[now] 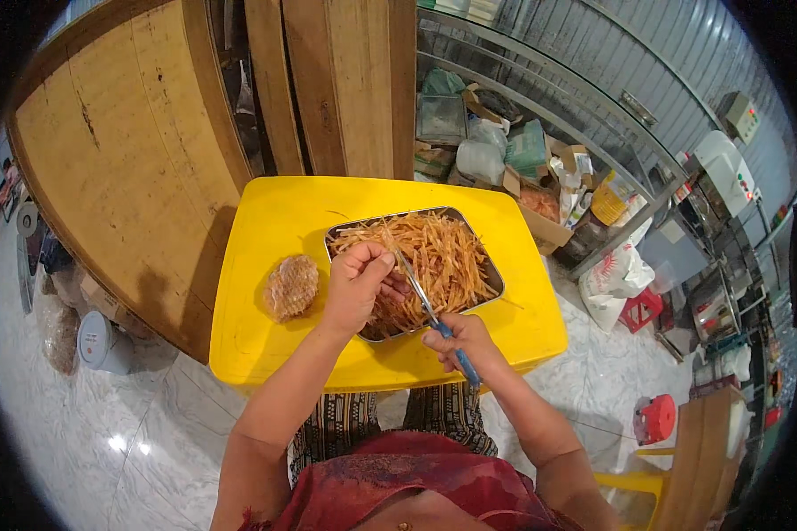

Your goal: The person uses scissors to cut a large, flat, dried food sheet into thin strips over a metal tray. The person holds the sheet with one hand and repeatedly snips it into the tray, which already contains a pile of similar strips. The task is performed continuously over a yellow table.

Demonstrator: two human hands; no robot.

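My right hand (463,342) grips blue-handled scissors (426,302), their blades pointing up and left over a metal tray (503,287). Thin orange-brown strips of dried food (442,255) are heaped in the tray. Over its left part, my left hand (365,282) has thumb and forefinger pinched together beside the scissor tips. A thin pale strip (386,237) seems to stick out of that pinch; most of it is hidden by the fingers. Left of the tray, a flat, rough, brownish dried piece (291,288) lies on the yellow table (259,232).
Tall wooden boards (126,146) stand behind the table. At the back right, a metal-framed shelf (551,99) holds boxes and bags. A white sack (614,282) and a red stool (655,419) are on the right. A white bucket (99,342) stands at left.
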